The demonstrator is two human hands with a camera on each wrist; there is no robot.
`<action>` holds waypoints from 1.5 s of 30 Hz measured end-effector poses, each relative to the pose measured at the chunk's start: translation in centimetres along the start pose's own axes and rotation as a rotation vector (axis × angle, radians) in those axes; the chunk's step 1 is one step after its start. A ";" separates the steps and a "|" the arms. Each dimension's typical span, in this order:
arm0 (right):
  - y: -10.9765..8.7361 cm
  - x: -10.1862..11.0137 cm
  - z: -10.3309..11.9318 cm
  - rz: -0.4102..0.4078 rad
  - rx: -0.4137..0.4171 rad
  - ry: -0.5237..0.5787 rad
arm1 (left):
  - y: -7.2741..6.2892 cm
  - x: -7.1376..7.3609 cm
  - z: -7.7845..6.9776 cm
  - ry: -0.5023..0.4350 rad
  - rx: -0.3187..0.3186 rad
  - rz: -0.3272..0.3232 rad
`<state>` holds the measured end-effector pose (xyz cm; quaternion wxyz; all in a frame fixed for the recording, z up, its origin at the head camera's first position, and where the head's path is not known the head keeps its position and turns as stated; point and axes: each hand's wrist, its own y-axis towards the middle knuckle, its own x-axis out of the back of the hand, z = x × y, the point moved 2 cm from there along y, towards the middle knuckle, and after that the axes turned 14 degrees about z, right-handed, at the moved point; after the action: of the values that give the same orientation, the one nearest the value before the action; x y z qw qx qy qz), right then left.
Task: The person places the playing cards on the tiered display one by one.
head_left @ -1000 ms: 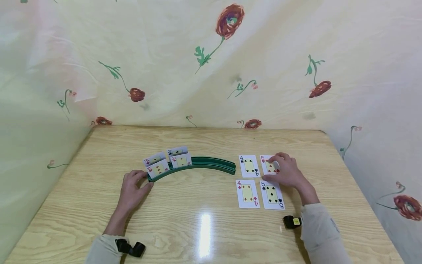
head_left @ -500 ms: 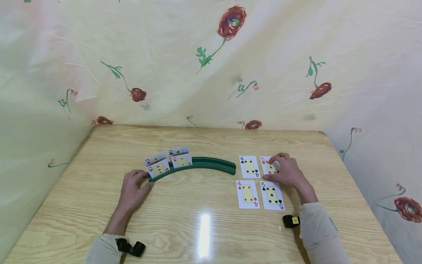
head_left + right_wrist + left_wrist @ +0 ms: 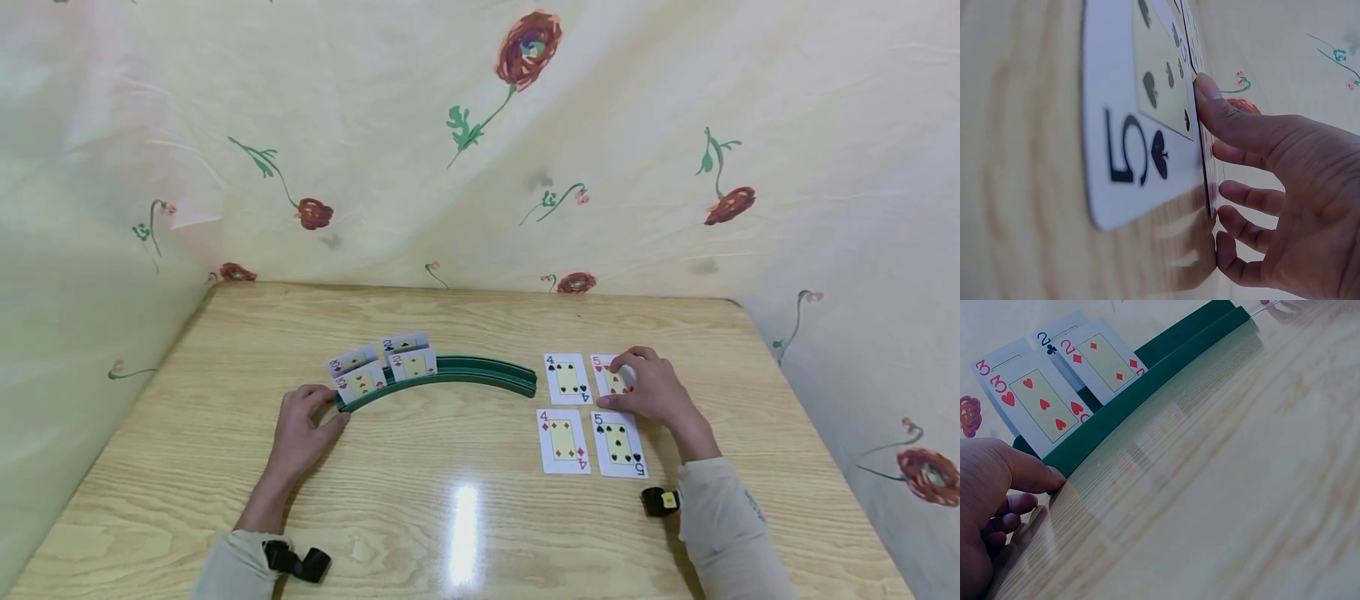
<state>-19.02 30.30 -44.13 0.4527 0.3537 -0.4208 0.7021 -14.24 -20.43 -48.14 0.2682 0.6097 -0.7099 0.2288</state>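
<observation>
My left hand (image 3: 303, 433) holds the left end of a curved green card holder (image 3: 483, 373), thumb against its near side in the left wrist view. Upright in its slots stand the three of hearts (image 3: 1040, 403) and two of diamonds (image 3: 1105, 361) in front, a red three (image 3: 352, 361) and the two of clubs (image 3: 406, 343) behind. Over on the right, my right hand (image 3: 656, 389) rests fingertips on the flat five of hearts (image 3: 615, 382), partly covering it. Its thumb (image 3: 1211, 87) lies at that card's near edge, beside the five of spades (image 3: 619, 445).
The four of spades (image 3: 567, 379) and four of diamonds (image 3: 563, 442) lie face up left of the fives. Flowered cloth (image 3: 375, 150) surrounds the wooden table (image 3: 375, 508) at the back and sides. Each wrist wears a black camera; the left one (image 3: 300, 562) shows near the sleeve.
The right forearm has shifted very slightly to the left. Both hands otherwise stay in place, and the cards and holder have not moved.
</observation>
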 end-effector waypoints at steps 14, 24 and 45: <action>0.4 0.2 0.5 0.020 -0.050 0.046 | 0.2 0.3 0.0 0.015 0.011 0.007; 0.0 0.1 0.7 -0.047 -0.138 -0.007 | -0.1 0.1 -0.1 0.000 0.016 0.013; -0.5 1.3 1.0 -0.122 -0.189 -0.094 | -0.2 0.1 -0.5 0.002 0.012 0.009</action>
<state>-18.82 29.95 -42.49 0.5055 0.3669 -0.4837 0.6131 -13.97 -20.26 -47.73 0.2643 0.6080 -0.7108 0.2351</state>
